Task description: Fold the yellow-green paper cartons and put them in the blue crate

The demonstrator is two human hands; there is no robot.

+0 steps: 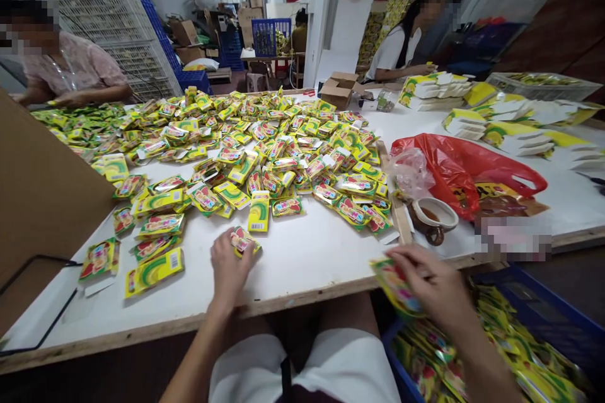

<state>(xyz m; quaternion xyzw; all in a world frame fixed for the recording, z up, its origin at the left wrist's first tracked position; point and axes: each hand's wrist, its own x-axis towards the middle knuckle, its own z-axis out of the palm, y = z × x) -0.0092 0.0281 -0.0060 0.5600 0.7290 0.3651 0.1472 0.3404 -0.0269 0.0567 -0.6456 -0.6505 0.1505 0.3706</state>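
Observation:
My left hand (229, 267) rests on the white table (307, 258) with its fingers closed on a small yellow and green sachet (243, 240) at the near edge of a big heap of sachets (265, 145). My right hand (432, 286) is past the table's front edge, above a blue crate (543, 312) of the same sachets, and grips a stack of sachets (396, 286). Its fingers are curled round the stack.
A red plastic bag (466, 170) and a small cup (432, 214) sit right of the heap. Folded yellow cartons (432, 91) lie at the far right. A brown cardboard sheet (42, 201) stands at left. Two people sit at the table's far side.

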